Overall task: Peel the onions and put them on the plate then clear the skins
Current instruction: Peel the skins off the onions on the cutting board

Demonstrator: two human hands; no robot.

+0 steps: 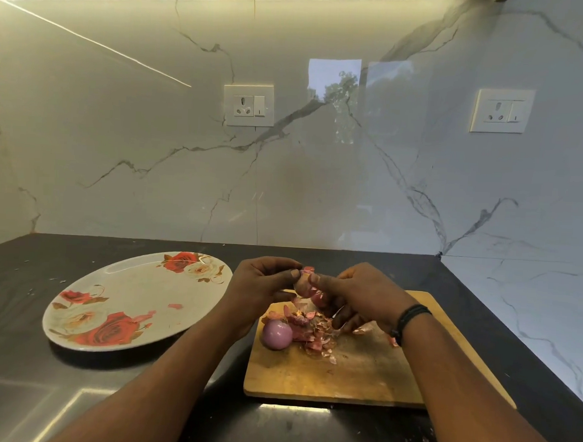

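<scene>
Both hands hold a small red onion (304, 286) in the air above the wooden cutting board (353, 376). My left hand (263, 287) grips it from the left, thumb at its top. My right hand (357, 295) pinches it from the right; a thin metal blade seems to show under its fingers. A peeled purple onion (276, 335) lies on the board's left part beside a heap of pink skins (311, 330). The white oval plate (127, 290) with red roses sits to the left, with a couple of skin flakes on it.
The board and plate rest on a dark counter (25, 308) against a marble wall that turns a corner on the right. Two wall sockets (249, 105) sit above. Small skin flakes are scattered on the counter.
</scene>
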